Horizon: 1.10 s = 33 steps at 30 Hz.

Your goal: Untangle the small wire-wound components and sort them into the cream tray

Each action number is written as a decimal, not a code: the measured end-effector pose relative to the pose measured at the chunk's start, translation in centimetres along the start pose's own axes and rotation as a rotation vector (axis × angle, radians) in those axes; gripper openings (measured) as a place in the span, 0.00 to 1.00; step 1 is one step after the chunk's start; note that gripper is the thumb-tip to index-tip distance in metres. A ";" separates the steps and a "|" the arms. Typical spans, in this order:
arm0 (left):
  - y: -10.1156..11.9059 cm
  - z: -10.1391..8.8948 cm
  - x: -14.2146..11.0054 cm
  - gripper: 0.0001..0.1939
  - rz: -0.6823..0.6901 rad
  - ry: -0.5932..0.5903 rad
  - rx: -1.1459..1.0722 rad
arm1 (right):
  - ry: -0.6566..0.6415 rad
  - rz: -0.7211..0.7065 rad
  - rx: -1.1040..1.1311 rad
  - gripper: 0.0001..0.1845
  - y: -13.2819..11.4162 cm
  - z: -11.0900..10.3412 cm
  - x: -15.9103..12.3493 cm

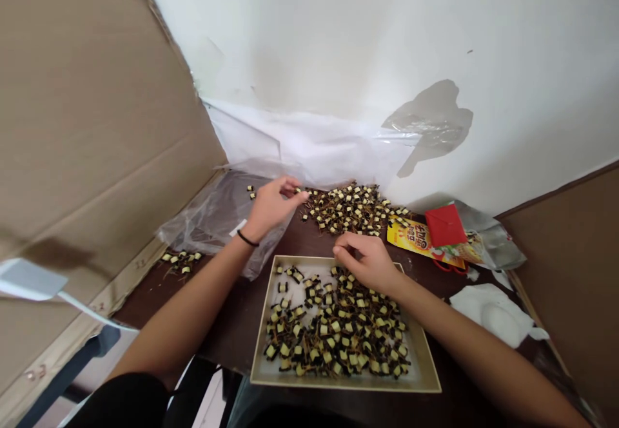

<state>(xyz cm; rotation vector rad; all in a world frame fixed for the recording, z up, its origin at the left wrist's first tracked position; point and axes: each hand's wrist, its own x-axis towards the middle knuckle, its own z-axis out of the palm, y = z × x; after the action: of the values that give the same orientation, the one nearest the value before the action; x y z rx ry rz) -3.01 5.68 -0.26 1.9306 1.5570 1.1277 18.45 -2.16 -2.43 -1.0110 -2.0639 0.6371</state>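
My left hand point(275, 205), with a black band at the wrist, is beyond the tray at the left end of a loose pile of small coils point(355, 209). Each coil has a yellow wrap, black ends and thin coppery leads. Thumb and forefinger close on one small coil point(298, 191). Over the far right edge of a shallow cream tray point(345, 388) is my right hand point(367, 262), fingers curled and thumb against them; whatever it may hold is hidden. Many more coils point(338, 331) lie jumbled in the tray, thickest toward its near side.
A clear plastic bag point(213, 212) lies at the left, with a few coils point(181, 260) beside it. On the right are a yellow snack packet point(409, 234), a red packet point(445, 225) and crumpled white tissue point(493, 312). Cardboard point(97, 93) and a white wall point(338, 41) enclose the table.
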 end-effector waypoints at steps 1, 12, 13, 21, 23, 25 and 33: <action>-1.2 -0.6 0.9 0.16 -0.044 0.001 0.097 | -0.011 -0.015 -0.012 0.12 0.0 0.0 0.0; -6.0 -4.9 1.4 0.22 -0.152 -0.036 0.467 | -0.063 -0.059 -0.090 0.12 0.3 0.0 -0.1; -5.4 -5.5 0.7 0.18 -0.098 -0.043 0.504 | -0.061 -0.062 -0.095 0.12 0.4 0.0 -0.1; -1.1 -6.4 -4.8 0.16 0.144 -0.389 0.213 | -0.200 -0.243 -0.290 0.15 -0.1 -0.2 0.4; -0.7 -5.9 -5.0 0.17 0.164 -0.447 0.143 | -0.299 -0.285 -0.437 0.16 -1.3 0.0 0.9; -0.4 -5.2 -4.5 0.17 0.163 -0.459 0.104 | -0.480 -0.278 -0.565 0.17 -2.7 0.7 1.4; 1.1 -1.4 -2.6 0.16 0.221 -0.540 -0.045 | -0.630 -0.034 -0.801 0.12 -6.0 6.0 1.7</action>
<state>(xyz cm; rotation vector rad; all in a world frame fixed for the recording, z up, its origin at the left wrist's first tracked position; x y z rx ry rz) -3.55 2.69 0.55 2.1775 1.0410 0.6272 10.35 -4.82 -1.25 -1.3049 -3.0036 0.0695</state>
